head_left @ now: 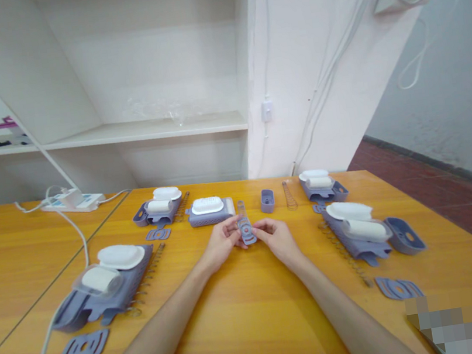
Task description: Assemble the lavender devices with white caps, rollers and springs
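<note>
Both hands meet over the middle of the table. A small grey slotted plate (248, 238) is pinched between them, with a clear see-through piece (241, 207) reaching up behind it; how the two are joined is too small to tell. My left hand (222, 241) grips the left side, fingers partly behind it. My right hand (279, 238) holds the right edge between thumb and fingers. Just beyond stands a grey perforated housing (210, 216) with a white oval cover (207, 205) on top. A small grey cup (267, 200) and a coil spring (289, 195) lie beyond my right hand.
Sets of grey housings, white covers, white rolls and springs lie at left (122, 277) and right (354, 230), with loose slotted plates (84, 347) nearby. A white cable (80, 236) runs from a power strip (73, 201) across the left side. Shelves rise behind.
</note>
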Action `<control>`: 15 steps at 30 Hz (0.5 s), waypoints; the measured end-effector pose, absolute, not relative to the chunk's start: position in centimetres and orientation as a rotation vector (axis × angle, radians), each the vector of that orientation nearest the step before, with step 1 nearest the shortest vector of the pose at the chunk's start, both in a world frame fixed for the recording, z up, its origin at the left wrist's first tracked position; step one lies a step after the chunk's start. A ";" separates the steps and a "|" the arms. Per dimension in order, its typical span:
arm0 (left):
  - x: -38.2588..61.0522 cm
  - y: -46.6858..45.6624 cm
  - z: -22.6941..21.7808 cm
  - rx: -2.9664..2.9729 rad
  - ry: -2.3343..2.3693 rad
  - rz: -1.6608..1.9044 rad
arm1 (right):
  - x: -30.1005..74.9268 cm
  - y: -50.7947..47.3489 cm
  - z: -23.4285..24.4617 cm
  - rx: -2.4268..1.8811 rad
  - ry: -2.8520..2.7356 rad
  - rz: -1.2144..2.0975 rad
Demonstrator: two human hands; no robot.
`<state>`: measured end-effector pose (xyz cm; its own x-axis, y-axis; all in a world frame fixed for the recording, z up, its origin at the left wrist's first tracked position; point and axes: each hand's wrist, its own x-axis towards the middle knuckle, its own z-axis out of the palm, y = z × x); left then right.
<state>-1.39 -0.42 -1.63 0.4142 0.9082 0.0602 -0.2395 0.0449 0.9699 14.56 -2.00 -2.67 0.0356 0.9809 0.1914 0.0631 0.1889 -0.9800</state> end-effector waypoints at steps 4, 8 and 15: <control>-1.5 -0.2 -1.9 1.241 0.696 0.991 | 14.4 -1.9 -2.7 -1.139 -1.271 1.015; -1.6 -0.1 -2.0 1.269 0.700 0.969 | 14.5 -1.9 -2.8 -1.181 -1.259 1.038; -1.7 -0.1 -2.0 1.317 0.705 0.937 | 14.5 -1.9 -2.5 -1.201 -1.195 1.094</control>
<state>-1.75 -0.10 -1.96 0.4733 0.8773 0.0800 -0.1653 -0.0008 0.9862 14.49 -1.89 -2.47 0.0764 0.9945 0.0721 0.0153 0.0711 -0.9974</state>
